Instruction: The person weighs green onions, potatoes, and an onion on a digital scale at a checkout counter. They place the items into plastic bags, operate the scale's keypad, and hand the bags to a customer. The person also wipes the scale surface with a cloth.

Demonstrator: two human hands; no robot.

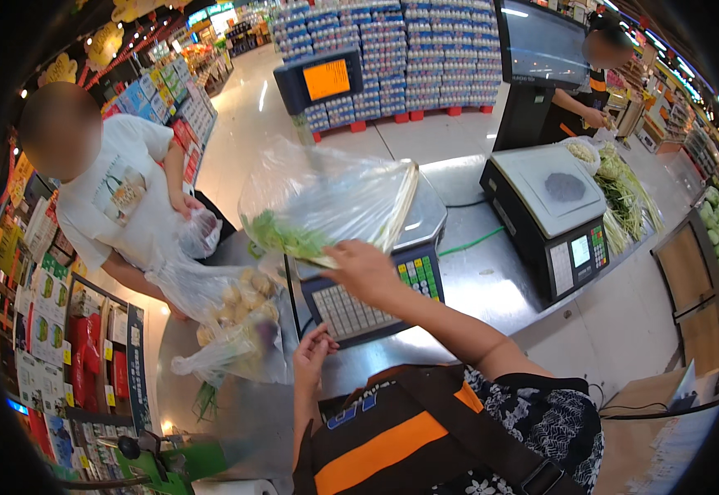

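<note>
A clear plastic bag (335,198) holding leafy green stalks (291,238), perhaps celery, lies over the platform of a weighing scale (431,213). My right hand (359,269) is on the bag's near side, above the scale's keypad; whether its fingers grip the plastic cannot be told. My left hand (317,349) is at the scale's near left corner, fingers partly bent, with nothing seen in it. Left of the scale, bagged round, pale yellow-brown produce (245,297) rests on the metal counter (254,421), beside another knotted plastic bag (229,356) with green stems poking out.
Across the counter a person in a white T-shirt (115,179) holds a small bag (201,232). To the right are a second scale (545,204) and leafy vegetables (622,185). A green bag-sealing device (174,461) is at the lower left. Another person (588,102) stands behind a large screen (542,43).
</note>
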